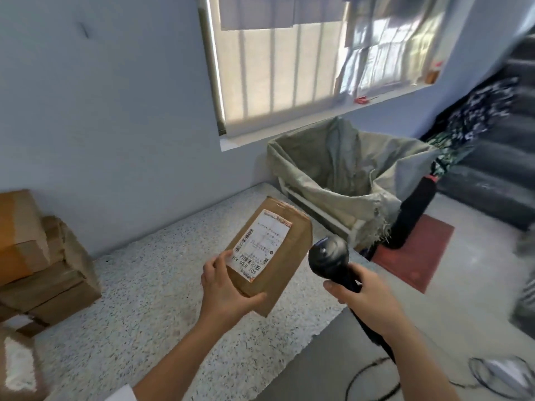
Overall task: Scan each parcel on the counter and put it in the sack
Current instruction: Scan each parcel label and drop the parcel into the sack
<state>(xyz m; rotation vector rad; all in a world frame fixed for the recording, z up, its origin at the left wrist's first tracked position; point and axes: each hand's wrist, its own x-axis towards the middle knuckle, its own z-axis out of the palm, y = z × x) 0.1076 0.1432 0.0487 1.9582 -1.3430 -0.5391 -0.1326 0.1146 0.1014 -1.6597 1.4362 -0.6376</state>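
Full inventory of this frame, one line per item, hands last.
parcel: 1, brown cardboard with white label, held above the counter
barcode scanner: 1, black, right of the parcel
sack: 1, grey-green, open on a white frame, below the window
stacked parcels: several, brown, counter's left end by the wall
counter: 1, speckled grey-white
mat: 1, red, floor right of the sack
cable: 1, black, floor lower right
left hand: grips the parcel's near end
right hand: grips the scanner's handle
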